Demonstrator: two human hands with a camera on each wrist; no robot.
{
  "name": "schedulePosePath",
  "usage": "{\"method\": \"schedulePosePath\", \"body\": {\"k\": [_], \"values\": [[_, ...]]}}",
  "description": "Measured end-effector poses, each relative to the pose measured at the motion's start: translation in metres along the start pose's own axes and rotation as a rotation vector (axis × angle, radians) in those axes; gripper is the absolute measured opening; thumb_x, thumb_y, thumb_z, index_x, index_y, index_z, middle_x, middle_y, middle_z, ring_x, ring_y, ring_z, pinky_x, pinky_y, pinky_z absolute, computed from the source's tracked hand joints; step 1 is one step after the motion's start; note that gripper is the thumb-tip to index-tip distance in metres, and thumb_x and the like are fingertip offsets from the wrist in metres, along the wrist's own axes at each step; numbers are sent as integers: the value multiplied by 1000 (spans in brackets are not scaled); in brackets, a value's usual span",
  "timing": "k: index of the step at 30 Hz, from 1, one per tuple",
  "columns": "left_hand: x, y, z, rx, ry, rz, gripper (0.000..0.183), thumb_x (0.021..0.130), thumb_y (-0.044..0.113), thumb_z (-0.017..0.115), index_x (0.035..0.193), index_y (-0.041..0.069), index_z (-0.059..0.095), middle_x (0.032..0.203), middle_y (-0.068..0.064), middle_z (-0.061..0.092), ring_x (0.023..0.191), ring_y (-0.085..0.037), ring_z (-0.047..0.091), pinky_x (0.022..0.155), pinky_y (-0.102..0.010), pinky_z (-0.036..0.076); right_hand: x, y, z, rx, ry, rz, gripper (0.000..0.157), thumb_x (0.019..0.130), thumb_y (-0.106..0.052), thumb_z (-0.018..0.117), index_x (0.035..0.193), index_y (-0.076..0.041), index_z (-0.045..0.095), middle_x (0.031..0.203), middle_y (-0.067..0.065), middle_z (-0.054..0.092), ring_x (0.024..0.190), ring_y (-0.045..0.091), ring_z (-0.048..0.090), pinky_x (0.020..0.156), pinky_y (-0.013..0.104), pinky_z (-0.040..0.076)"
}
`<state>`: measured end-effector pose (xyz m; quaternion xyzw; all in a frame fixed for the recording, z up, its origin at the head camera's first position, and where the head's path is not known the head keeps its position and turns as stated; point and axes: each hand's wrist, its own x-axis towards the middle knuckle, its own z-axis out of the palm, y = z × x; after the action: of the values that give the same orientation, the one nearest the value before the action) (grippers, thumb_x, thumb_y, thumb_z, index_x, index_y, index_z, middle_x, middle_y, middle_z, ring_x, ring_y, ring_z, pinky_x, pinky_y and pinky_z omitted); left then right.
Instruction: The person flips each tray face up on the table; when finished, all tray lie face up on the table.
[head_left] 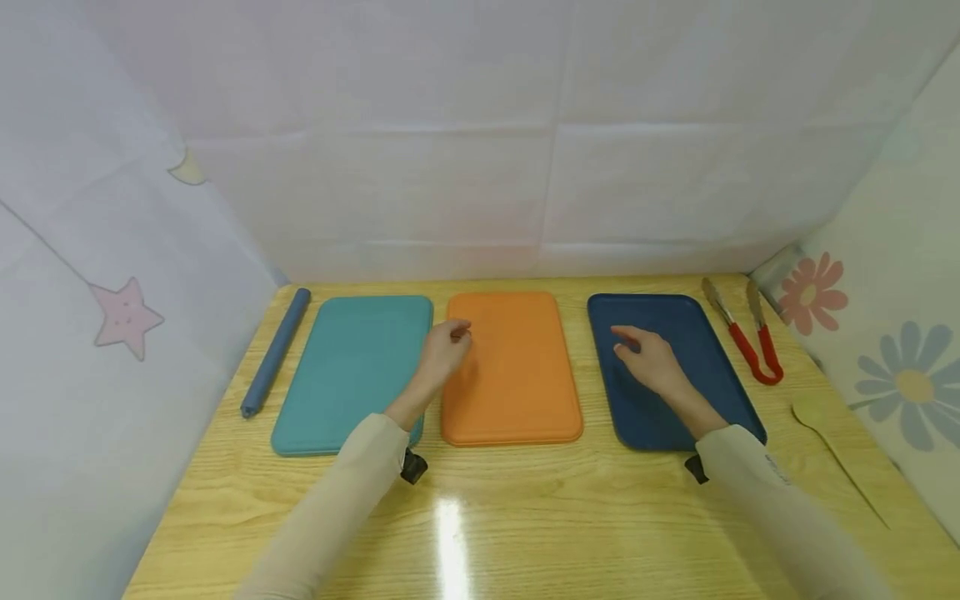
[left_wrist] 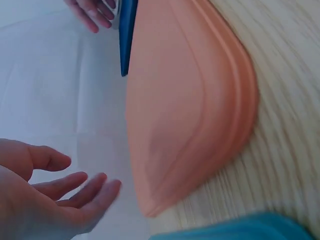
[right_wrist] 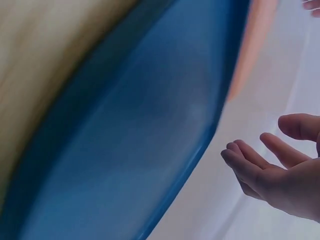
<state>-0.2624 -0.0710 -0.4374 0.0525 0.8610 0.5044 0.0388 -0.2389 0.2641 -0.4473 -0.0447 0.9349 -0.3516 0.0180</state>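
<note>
My left hand point(head_left: 444, 352) hovers over the left edge of the orange tray point(head_left: 517, 375), fingers loosely bent with nothing between them. In the left wrist view its thumb and fingertips point(left_wrist: 112, 192) stand apart from each other. Over the dark blue tray point(head_left: 675, 400) hangs my right hand point(head_left: 648, 360), also holding nothing. Its thumb and fingers point(right_wrist: 245, 167) are spread in a relaxed curve in the right wrist view. A teal tray point(head_left: 352, 375) lies to the left of the orange one, beside my left forearm.
A rolled blue mat-like cylinder point(head_left: 276, 354) lies at the table's left edge. Red-handled tongs point(head_left: 750, 337) lie open right of the dark blue tray, with a yellowish long-handled spoon point(head_left: 813, 417) nearer me. Pale patterned cloth point(head_left: 450, 167) encloses the wooden table point(head_left: 525, 517) at the back and sides.
</note>
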Motion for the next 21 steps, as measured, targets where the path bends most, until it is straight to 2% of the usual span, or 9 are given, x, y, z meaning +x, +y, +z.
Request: {"method": "schedulePosePath", "body": {"k": [2,3,5,7,9,12,14,18,21], "values": [[-3,-3,-6,85,-11,4,39,97,8,50,134,-4,52,131,-21,55,120,-35,52,92,-44,48,1,-11,7,24,-26,-7,45,101,-16,49,144,-4,44,142,21,47,123,40,48,89,52,48],[-5,-5,-7,117,-23,3,41,97,8,51,136,-5,50,134,-22,53,120,-35,52,91,-44,48,2,-15,11,38,-36,-7,45,101,-16,50,144,-4,45,141,21,48,121,39,50,82,49,50],[-9,-7,-9,172,-54,-13,45,97,11,51,139,-6,45,138,-24,49,112,-35,55,83,-41,48,5,-22,20,60,-58,-26,45,101,-15,50,144,-4,45,140,21,49,120,38,51,76,45,51],[-12,-11,-9,201,-82,-33,49,98,13,51,142,-6,41,142,-25,45,109,-34,55,77,-40,46,8,-27,28,73,-87,-29,45,101,-15,49,144,-4,44,139,22,49,119,38,52,75,44,50],[-14,-15,-8,205,-104,-56,51,99,15,51,144,-4,39,144,-23,43,112,-33,54,77,-40,45,10,-31,36,95,-125,-14,46,101,-15,49,145,-3,43,140,24,47,119,38,51,73,46,50],[-15,-21,-7,175,-127,-71,53,98,16,53,145,-3,37,146,-22,40,130,-36,43,93,-46,45,12,-36,45,107,-186,33,51,100,-18,48,148,-4,37,144,27,41,124,39,48,83,49,49],[-16,-24,-7,137,-132,-75,54,98,15,55,146,-3,36,147,-22,39,133,-37,39,99,-50,42,14,-38,50,109,-212,65,54,100,-20,49,150,-5,34,146,27,38,127,40,45,86,50,48],[-16,-34,-9,91,-137,-72,55,98,12,55,145,-6,35,146,-25,38,132,-38,39,98,-50,43,16,-40,56,112,-268,87,61,101,-23,49,154,-5,22,152,24,30,135,40,36,101,54,39],[-17,-37,-10,81,-147,-85,54,98,11,55,145,-6,34,147,-25,37,132,-38,39,97,-49,43,16,-42,59,108,-302,75,65,102,-25,48,155,-6,16,155,20,24,140,38,26,107,54,33]]}}
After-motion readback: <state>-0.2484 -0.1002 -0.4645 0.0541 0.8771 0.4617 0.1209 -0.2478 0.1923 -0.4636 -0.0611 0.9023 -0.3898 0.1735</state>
